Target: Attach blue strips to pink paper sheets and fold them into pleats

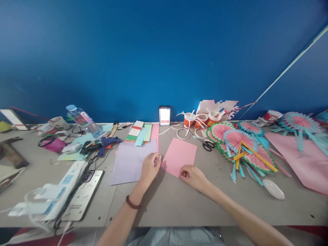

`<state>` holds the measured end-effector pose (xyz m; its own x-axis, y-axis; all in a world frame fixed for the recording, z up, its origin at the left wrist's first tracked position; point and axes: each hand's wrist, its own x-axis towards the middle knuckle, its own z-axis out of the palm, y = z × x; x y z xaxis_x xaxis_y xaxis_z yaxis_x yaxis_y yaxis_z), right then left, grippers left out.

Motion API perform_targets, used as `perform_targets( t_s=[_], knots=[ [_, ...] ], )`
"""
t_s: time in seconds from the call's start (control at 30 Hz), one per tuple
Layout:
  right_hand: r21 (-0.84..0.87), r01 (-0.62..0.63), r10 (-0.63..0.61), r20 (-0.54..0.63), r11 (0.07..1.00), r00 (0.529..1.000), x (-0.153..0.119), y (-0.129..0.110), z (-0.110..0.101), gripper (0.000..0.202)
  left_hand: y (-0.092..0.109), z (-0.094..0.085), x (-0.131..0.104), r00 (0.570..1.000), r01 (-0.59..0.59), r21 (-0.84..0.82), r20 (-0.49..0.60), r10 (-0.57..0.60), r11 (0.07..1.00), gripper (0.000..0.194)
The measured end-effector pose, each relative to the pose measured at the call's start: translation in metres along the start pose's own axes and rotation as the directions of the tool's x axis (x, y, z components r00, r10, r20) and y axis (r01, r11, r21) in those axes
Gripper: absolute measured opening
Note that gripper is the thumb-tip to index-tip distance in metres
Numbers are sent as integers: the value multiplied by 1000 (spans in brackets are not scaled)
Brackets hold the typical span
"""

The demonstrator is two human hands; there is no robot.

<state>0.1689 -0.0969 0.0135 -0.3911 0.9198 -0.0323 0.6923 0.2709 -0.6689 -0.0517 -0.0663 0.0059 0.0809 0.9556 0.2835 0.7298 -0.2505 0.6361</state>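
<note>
A pink sheet of paper (180, 153) lies flat and turned at an angle on the grey table, in the middle. My right hand (192, 175), fingers curled together, rests at its near edge; whether a paper edge is pinched there is hidden. My left hand (151, 166) is curled between the pink sheet and a lilac sheet (128, 162), over the lilac sheet's right edge. Its thumb and fingertips come together, and anything between them is too small to make out. A bead bracelet is on the left wrist.
Folded paper fans (237, 140) and black-handled scissors (208, 146) lie to the right. Behind stand cups (202, 119) and a propped phone (164, 116). On the left are a power strip (65, 188), a phone (83, 194), a bottle (84, 121) and a glue gun (106, 145).
</note>
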Motion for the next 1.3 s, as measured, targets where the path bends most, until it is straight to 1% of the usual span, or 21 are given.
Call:
perform_targets(
  t_s=[0.1, 0.17, 0.2, 0.23, 0.3, 0.37, 0.4, 0.43, 0.5, 0.57, 0.63, 0.7, 0.73, 0.8, 0.83, 0.9, 1.0, 1.1, 1.17, 1.2, 1.3],
  knots=[
    [138, -45, 47, -10, 989, 999, 4, -1, -3, 7, 2, -4, 0, 988, 148, -138, -21, -152, 979, 30],
    [254, -100, 109, -19, 962, 994, 6, -3, -6, 11, 4, -5, 0, 965, 241, -253, -39, -259, 937, 34],
    [321, -133, 143, -8, 938, 990, 7, -5, -7, 13, 5, -5, 0, 952, 281, -327, -24, -305, 902, 37],
    [385, -166, 174, 14, 908, 985, 8, -6, -8, 15, 6, -5, 1, 940, 320, -409, 24, -341, 854, 39],
    [481, -215, 209, 65, 850, 976, 10, -10, -8, 18, 9, -1, 1, 909, 410, -562, 191, -370, 718, 41],
    [532, -244, 224, 102, 811, 969, 11, -15, -6, 18, 13, 3, 0, 874, 485, -647, 337, -350, 589, 43],
    [547, -249, 223, 114, 799, 968, 11, -17, -4, 17, 15, 5, 0, 866, 500, -659, 367, -339, 562, 44],
    [557, -242, 212, 118, 794, 970, 12, -20, -2, 17, 17, 6, -1, 867, 498, -658, 374, -329, 564, 46],
    [555, -199, 169, 104, 808, 980, 13, -24, 1, 16, 19, 6, -2, 889, 459, -637, 332, -316, 619, 49],
    [504, -121, 110, 53, 855, 993, 15, -27, 0, 15, 21, 2, -1, 912, 411, -611, 276, -305, 677, 49],
    [426, -52, 63, -14, 903, 998, 19, -30, -7, 15, 23, -5, 3, 918, 396, -595, 263, -296, 700, 49],
    [355, 3, 29, -87, 935, 996, 25, -35, -22, 16, 27, -14, 9, 909, 410, -582, 327, -259, 703, 49],
    [309, 34, 7, -133, 950, 991, 28, -38, -31, 16, 31, -20, 14, 895, 417, -581, 398, -202, 699, 48],
    [209, 125, -71, -250, 970, 966, 36, -47, -50, 15, 40, -31, 24, 857, 406, -568, 508, -82, 716, 47],
    [174, 178, -121, -297, 968, 947, 40, -52, -59, 14, 45, -37, 30, 845, 384, -553, 533, -41, 740, 46],
    [149, 258, -196, -335, 955, 921, 48, -60, -74, 16, 55, -47, 42, 805, 337, -525, 591, 50, 782, 47],
    [206, 239, -194, -218, 949, 956, 59, -65, -86, 22, 68, -55, 59, 721, 246, -466, 674, 161, 850, 47],
    [311, 171, -151, -86, 935, 985, 65, -61, -88, 21, 75, -56, 69, 658, 187, -390, 731, 180, 901, 46],
    [382, 135, -128, -44, 914, 991, 67, -56, -88, 21, 77, -56, 73, 641, 167, -365, 746, 181, 916, 48],
    [405, 131, -122, -47, 905, 991, 68, -53, -88, 21, 77, -56, 75, 640, 163, -370, 745, 188, 914, 48],
    [421, 124, -80, -121, 898, 989, 72, -44, -91, 20, 74, -59, 80, 659, 166, -438, 716, 231, 883, 45]
  ],
)
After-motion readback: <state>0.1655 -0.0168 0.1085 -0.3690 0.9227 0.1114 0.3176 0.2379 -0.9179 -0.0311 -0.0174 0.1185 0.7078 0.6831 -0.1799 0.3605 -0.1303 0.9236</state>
